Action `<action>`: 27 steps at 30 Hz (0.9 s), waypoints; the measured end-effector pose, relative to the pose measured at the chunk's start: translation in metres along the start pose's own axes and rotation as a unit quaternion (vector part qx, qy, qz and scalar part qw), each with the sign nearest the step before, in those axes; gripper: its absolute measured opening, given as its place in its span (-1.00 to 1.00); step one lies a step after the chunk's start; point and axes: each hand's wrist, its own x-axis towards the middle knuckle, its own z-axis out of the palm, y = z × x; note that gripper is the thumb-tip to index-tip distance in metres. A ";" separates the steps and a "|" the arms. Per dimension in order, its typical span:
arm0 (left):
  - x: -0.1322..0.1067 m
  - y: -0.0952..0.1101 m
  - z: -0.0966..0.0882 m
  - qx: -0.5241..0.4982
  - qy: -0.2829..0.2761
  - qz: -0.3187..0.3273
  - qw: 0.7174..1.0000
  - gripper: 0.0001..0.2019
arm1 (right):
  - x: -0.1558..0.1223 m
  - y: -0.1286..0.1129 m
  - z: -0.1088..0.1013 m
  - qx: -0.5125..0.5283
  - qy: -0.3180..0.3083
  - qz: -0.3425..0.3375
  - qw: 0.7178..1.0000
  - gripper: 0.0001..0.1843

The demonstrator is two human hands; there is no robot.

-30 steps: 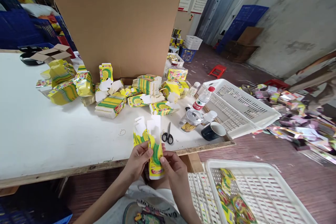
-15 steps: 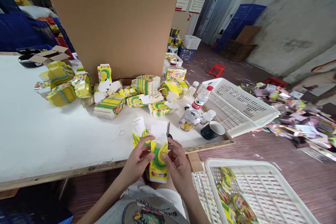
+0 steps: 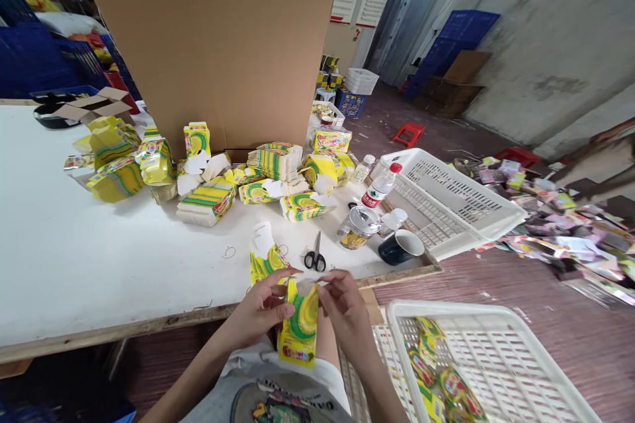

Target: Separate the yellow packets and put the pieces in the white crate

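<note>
A yellow-and-green printed carton (image 3: 300, 324) hangs over my lap, just off the table's front edge. My left hand (image 3: 265, 304) grips its left side, thumb across the front. At the top right corner, my right hand (image 3: 344, 307) pinches the carton near its white flap. Beyond my left hand, another flat carton (image 3: 265, 258) with a white flap lies on the table. Black-handled scissors (image 3: 315, 256) rest on the tabletop past the held carton, blades pointing away.
Stacks of folded cartons (image 3: 208, 201) line the cardboard sheet (image 3: 208, 46). A dark mug (image 3: 401, 246), clear tub (image 3: 360, 228) and red-capped bottle (image 3: 381, 185) stand at the right. A white basket (image 3: 496, 317) with yellow packs sits below right. Another person's arm (image 3: 602, 152) shows at far right.
The held carton has come down and nearer to me, and its tall white top flap no longer stands up. My right hand has shifted to its top corner; the scissors are now uncovered.
</note>
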 end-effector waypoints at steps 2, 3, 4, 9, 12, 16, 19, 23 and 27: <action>0.002 0.000 0.001 0.030 0.031 0.013 0.999 -0.50 | 0.003 0.000 0.000 0.026 0.042 0.015 0.999 -0.57; 0.003 0.000 0.001 0.049 0.041 0.022 0.998 -0.53 | 0.005 -0.002 0.000 0.028 0.027 0.034 0.999 -0.53; 0.004 0.000 0.002 0.067 0.045 0.031 0.996 -0.54 | 0.006 -0.003 0.000 0.021 -0.002 0.052 0.998 -0.51; 0.003 -0.003 0.005 0.104 0.019 0.054 0.993 -0.54 | 0.010 -0.006 0.003 -0.130 -0.038 0.019 0.991 -0.71; 0.001 -0.001 0.006 0.085 0.021 0.045 0.995 -0.49 | 0.010 -0.005 0.005 -0.210 -0.020 -0.017 0.977 -0.72; 0.000 0.004 0.008 0.055 0.020 0.024 0.998 -0.44 | 0.010 -0.002 0.008 -0.222 -0.053 -0.028 0.973 -0.61; 0.001 0.005 0.010 0.062 0.029 0.034 0.997 -0.46 | 0.009 0.000 0.010 -0.226 -0.041 -0.014 0.973 -0.63; 0.002 0.005 0.008 0.064 0.051 0.036 0.996 -0.48 | 0.008 -0.002 0.010 -0.238 -0.012 -0.019 0.971 -0.64; 0.006 0.003 0.010 0.032 0.059 0.026 0.997 -0.46 | 0.003 0.000 0.015 -0.202 -0.043 -0.064 0.976 -0.64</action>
